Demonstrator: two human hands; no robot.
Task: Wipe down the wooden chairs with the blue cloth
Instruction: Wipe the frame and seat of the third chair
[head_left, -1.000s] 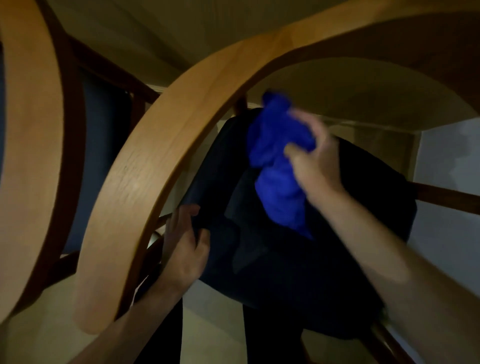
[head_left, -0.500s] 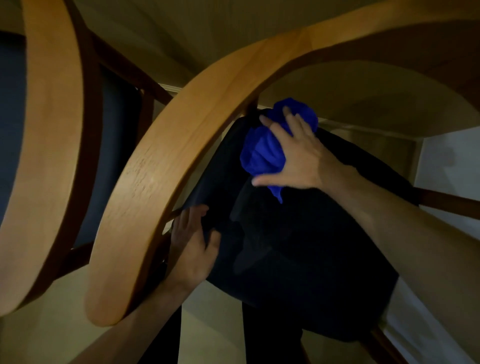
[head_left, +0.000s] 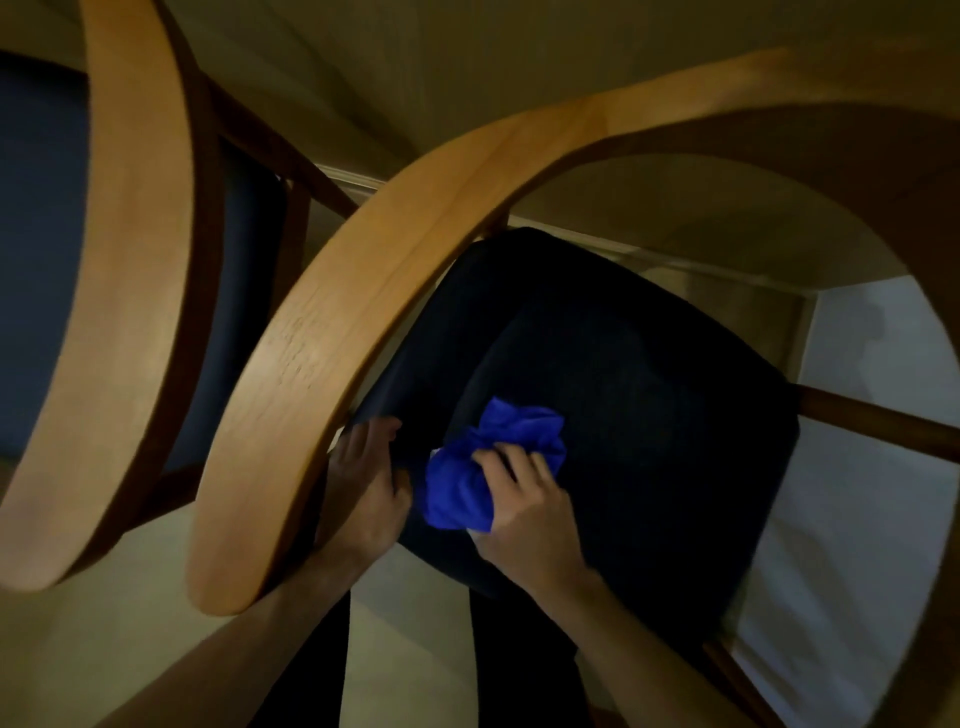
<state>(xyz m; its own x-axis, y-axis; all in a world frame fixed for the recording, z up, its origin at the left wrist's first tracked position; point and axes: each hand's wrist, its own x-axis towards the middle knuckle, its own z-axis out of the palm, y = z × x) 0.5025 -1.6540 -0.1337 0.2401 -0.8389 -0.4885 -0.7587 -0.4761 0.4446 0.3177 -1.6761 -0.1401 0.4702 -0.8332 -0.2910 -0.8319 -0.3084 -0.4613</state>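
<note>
Head view, looking steeply down through the curved backs of two wooden chairs. Farthest left, the second chair (head_left: 130, 291) shows a pale, bowed top rail running from the top edge down to the lower left, with a dark blue seat (head_left: 36, 249) behind it and darker brown frame bars beside that seat. Next comes the near chair (head_left: 332, 364), whose broad, light-brown top rail sweeps up from the lower left, arches across the upper middle and runs off toward the right edge.

Below that arch, the left hand (head_left: 366, 493) lies against the left edge of the near chair's cushion (head_left: 649, 415), fingers bent around the rim and the thumb toward the cloth; its forearm passes under the end of the rail. Just beside it to the right, the cloth (head_left: 462, 488) is bunched into a bright blue wad pressed on the front left part of the cushion. The right hand (head_left: 524, 506) grips the wad from its right side, fingers curled over the folds, wrist and forearm leading down to the bottom edge.

Right of the cushion, a dark brown rung (head_left: 878, 426) juts out from behind it over a pale floor (head_left: 857, 571). Two dark trouser legs (head_left: 306, 670) show at the bottom, between the forearms.
</note>
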